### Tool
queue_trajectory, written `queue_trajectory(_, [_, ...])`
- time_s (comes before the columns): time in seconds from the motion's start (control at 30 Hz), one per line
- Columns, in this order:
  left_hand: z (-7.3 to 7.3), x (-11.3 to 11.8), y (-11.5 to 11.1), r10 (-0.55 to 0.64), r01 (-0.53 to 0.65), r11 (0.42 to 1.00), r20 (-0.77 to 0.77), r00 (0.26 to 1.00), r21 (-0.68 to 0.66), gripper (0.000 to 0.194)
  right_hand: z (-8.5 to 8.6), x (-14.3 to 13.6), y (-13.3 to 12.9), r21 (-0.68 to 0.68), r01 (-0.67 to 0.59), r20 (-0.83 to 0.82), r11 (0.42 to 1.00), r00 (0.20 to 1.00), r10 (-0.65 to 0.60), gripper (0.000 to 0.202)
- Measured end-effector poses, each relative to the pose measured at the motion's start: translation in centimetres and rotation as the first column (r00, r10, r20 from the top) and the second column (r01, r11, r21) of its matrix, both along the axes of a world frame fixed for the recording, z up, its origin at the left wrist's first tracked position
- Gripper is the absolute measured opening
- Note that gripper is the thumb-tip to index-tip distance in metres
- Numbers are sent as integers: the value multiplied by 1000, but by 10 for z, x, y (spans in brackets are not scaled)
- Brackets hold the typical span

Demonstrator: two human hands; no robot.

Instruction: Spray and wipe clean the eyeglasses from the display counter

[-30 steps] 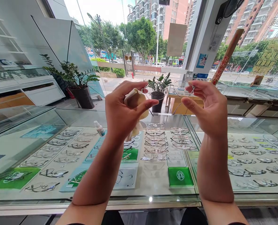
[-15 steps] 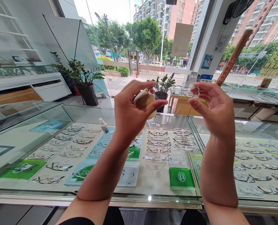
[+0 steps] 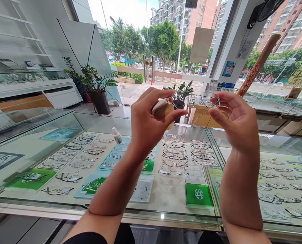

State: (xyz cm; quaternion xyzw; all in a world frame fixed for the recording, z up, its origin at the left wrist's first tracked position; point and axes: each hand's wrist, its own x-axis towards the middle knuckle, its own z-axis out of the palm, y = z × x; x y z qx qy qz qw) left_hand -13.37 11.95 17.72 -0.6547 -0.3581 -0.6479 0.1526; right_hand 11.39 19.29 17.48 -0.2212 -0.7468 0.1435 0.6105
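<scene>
My left hand [image 3: 148, 122] is raised above the glass counter, its fingers curled around a beige lens cloth [image 3: 163, 111] that bunches out of the palm. The index finger and thumb of that hand point toward the right. Level with it, my right hand [image 3: 241, 123] pinches a pair of thin-rimmed eyeglasses [image 3: 206, 99] between thumb and fingers. The clear lenses and fine wire rim blend into the background, and one thin temple slants down to the left. Whether the left fingertips touch the frame, I cannot tell.
Below the hands, a glass display counter [image 3: 166, 215] holds rows of spectacle frames [image 3: 175, 156] and green display blocks [image 3: 199, 195]. A small white spray bottle [image 3: 116, 136] stands on the counter glass. Beyond are potted plants [image 3: 101, 101], a further counter and a large street window.
The view has shifted a little, so the scene sits slightly further right. Both hands keep nearly the same pose, still holding the cloth and the eyeglasses.
</scene>
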Motion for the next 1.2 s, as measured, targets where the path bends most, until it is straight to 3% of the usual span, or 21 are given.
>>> queue_trajectory(0.77, [0,1,-2,-5,5,1000,4,1000,1,52,-2,-4,6,-37,-27,8,999,1000,27,49])
queue_trajectory(1.0, [1,2,-3,41,-41,999,-13,999,30,51,-3,-3,10,-46,-38,24,998,999,39,48])
queue_trajectory(1.2, [2,-2,0,19,-19,1000,3,1000,15,51,-3,-3,7,14,12,19,1000,1000,-12,48])
